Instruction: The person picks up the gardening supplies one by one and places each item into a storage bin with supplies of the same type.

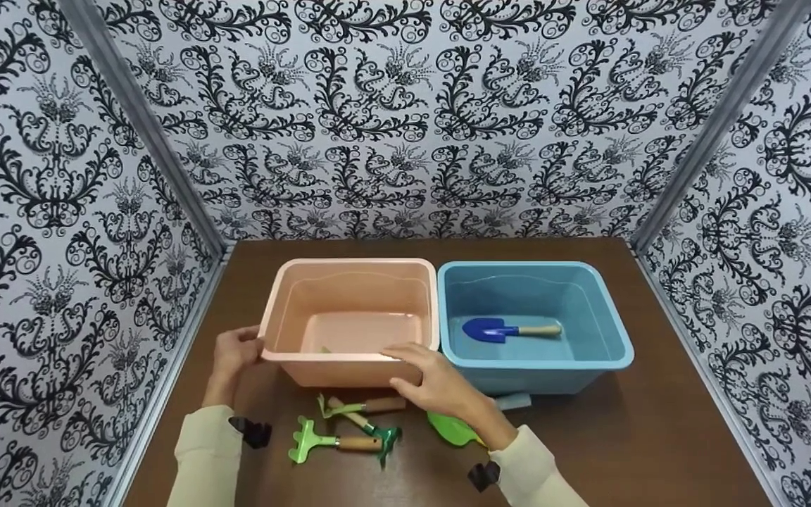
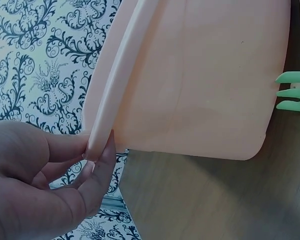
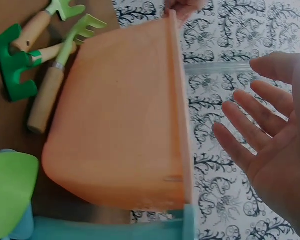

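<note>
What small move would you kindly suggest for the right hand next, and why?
I would probably close the right hand on the near rim of the orange tub: this hand is open near that rim, while the left hand pinches the rim by the tub's near left corner, so a second hold should steady it.

Soft shadows, right-wrist view perhaps hazy.

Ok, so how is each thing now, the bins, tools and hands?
Peach bin: upright, held
Blue bin: upright
Blue trowel: lying in the blue bin
Near light green rake: lying down
Dark green tool: partly covered
Far light green rake: lying across the dark green tool
Bright green blade: partly hidden
Light blue handle: partly hidden
Left hand: pinching the peach bin
Right hand: open, holding nothing
</note>
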Action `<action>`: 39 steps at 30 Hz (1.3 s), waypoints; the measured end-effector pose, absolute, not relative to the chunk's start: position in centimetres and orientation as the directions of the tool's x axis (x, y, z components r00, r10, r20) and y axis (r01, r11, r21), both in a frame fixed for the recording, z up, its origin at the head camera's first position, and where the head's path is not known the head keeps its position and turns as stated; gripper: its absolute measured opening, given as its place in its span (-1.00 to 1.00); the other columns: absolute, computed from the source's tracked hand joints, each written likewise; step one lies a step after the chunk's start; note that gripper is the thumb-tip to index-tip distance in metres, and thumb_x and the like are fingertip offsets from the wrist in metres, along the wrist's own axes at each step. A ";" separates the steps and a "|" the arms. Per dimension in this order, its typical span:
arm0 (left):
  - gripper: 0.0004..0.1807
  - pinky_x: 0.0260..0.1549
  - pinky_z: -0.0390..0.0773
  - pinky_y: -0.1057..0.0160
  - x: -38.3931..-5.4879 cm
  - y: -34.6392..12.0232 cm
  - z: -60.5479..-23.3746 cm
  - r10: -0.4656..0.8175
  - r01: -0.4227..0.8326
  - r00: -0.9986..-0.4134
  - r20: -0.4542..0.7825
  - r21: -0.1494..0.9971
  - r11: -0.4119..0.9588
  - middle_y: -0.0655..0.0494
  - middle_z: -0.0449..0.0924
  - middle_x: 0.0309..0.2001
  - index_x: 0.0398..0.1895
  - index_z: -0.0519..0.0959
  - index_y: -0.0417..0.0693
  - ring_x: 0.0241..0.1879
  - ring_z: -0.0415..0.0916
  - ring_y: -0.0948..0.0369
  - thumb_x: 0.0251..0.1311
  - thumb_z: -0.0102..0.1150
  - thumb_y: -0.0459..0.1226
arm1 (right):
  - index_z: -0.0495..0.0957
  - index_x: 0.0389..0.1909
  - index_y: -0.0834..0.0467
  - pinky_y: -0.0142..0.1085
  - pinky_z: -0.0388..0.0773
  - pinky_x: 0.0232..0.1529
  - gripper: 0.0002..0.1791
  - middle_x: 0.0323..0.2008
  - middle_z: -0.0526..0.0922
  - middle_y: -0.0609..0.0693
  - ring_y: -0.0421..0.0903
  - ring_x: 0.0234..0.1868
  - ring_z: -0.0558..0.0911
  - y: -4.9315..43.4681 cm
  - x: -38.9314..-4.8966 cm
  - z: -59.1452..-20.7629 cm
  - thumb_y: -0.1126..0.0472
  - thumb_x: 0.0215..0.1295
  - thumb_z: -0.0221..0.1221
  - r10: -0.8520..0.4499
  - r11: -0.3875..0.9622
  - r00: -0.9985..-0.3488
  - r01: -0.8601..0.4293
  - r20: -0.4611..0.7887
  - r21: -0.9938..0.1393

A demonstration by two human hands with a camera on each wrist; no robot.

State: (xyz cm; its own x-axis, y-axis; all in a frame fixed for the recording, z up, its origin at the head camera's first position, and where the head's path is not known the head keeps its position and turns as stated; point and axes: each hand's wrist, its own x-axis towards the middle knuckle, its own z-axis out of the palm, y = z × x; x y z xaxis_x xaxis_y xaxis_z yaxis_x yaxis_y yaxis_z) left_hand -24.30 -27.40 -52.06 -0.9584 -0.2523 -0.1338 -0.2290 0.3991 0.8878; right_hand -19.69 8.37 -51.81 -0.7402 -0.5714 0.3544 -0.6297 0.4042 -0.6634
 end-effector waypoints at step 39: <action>-0.50 -0.43 0.67 0.38 -24.6 -27.8 -52.7 -0.198 -0.282 -0.951 -0.236 0.927 0.247 -0.51 0.54 0.09 0.31 0.32 -0.58 -0.42 0.60 0.32 0.38 -0.02 -0.42 | 0.57 0.23 0.16 -0.12 0.62 0.16 -0.55 0.18 0.65 0.09 0.02 0.17 0.64 6.5 -22.0 -62.8 0.24 0.32 0.27 -0.622 0.626 -0.773 -0.587 0.125 -0.513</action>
State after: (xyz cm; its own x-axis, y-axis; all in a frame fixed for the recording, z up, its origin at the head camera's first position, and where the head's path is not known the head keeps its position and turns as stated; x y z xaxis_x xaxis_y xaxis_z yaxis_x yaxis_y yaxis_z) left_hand -24.60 -27.78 -52.75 -0.9512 -0.1980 -0.2365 -0.2819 0.2472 0.9271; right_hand -21.99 6.48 -62.76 -0.7732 -0.6216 0.1255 -0.5868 0.6263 -0.5133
